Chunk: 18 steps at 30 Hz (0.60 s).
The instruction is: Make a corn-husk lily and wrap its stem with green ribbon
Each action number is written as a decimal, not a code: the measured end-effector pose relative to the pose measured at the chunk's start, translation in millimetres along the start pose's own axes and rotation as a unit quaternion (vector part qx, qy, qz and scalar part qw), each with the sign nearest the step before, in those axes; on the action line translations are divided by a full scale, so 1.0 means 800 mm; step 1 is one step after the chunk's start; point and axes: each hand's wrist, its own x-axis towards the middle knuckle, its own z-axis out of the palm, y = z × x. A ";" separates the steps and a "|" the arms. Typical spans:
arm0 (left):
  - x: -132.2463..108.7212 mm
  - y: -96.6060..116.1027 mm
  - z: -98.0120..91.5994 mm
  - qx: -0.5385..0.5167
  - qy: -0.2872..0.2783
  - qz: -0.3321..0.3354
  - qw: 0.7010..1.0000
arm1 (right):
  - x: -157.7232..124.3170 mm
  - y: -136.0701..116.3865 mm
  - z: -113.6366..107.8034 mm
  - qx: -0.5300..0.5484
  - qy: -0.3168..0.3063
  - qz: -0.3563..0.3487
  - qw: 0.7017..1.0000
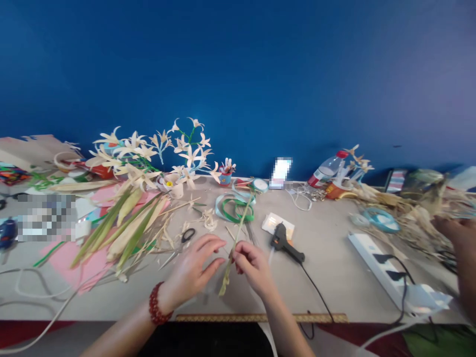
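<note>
My right hand (253, 265) pinches a thin, pale green stem (241, 224) between thumb and fingers. It slants up and away over the table, and a crumpled strip of what looks like corn husk (224, 283) hangs at its lower end. My left hand (199, 260), with a red bead bracelet at the wrist, is just left of the stem. Its thumb and fingers are apart, with nothing between them. To the right of my right hand, a black glue gun (285, 243) rests on a small white box (268, 221). Black-handled scissors (188, 235) lie beyond my left hand.
Corn husks (128, 233) and pink paper (87, 265) cover the left side. Husk flowers (189, 156) stand behind. Green ribbon (227, 214), a bottle (327, 169) and a power strip (375, 260) with cables lie farther off. Another person's hand (451, 230) reaches in at right.
</note>
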 end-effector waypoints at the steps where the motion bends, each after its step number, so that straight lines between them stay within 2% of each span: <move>1: 0.002 -0.001 0.000 0.035 0.010 0.027 0.999 | -0.001 0.000 0.000 -0.014 -0.017 -0.013 1.000; 5: 0.005 -0.007 -0.013 0.153 -0.001 0.171 0.973 | -0.003 0.003 -0.002 -0.050 -0.117 -0.036 0.991; 8: -0.002 -0.007 -0.023 0.165 0.017 0.234 0.958 | -0.001 0.007 -0.004 -0.007 -0.218 0.014 0.976; 13: -0.022 -0.002 -0.053 0.160 0.005 0.180 0.971 | -0.001 0.002 -0.008 0.052 -0.310 0.099 0.944; 15: -0.030 0.001 -0.068 0.156 -0.030 0.142 0.977 | -0.001 0.000 -0.006 0.057 -0.315 0.117 0.940; 18: -0.042 0.000 -0.077 0.118 -0.080 0.105 0.984 | 0.005 0.005 0.008 0.081 -0.284 0.133 0.946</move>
